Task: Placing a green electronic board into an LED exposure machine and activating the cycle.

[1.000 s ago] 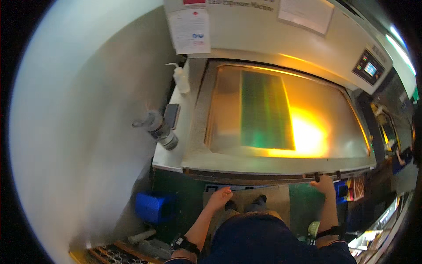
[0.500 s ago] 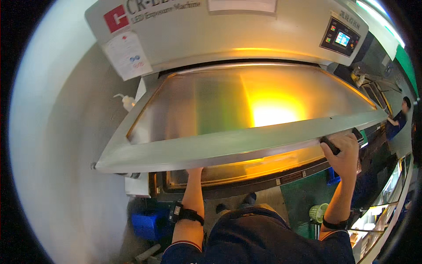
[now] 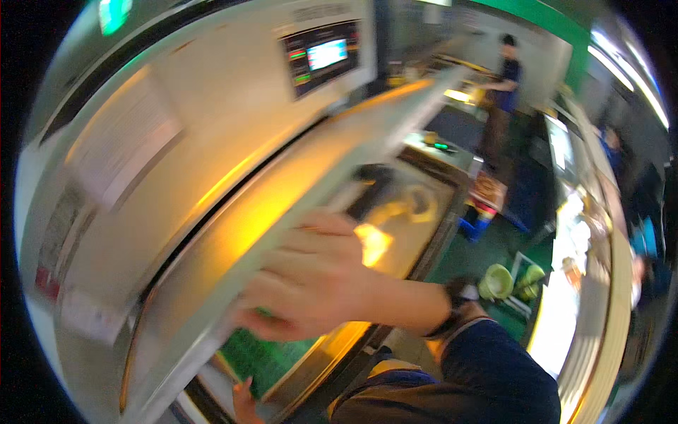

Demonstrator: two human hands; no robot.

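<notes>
The raised lid [image 3: 212, 321] of a large exposure machine slants across the view. Its clear sheet shines orange. My right hand [image 3: 311, 279] is at the lid's front edge, fingers bent but smeared by motion; whether it grips the edge is unclear. A black handle [image 3: 371, 189] on the lid stands apart from it, just beyond. Under the lid, partly cut off by the lower edge, my left hand [image 3: 245, 403] has its thumb and fingers apart. It is beside a green panel [image 3: 272, 360] lying on the machine's bed.
A control panel with a lit screen [image 3: 328, 54] is on the machine's front. Right of it, on the green floor, stand a pale green basket [image 3: 496, 283] and a box [image 3: 487, 187]. A bright light table [image 3: 565, 283] runs along the right. Another person [image 3: 505, 85] works further back.
The view has swung to the right and blurred. My right hand has let go of the black handle and moved left along the lid. A green panel now shows on the bed.
</notes>
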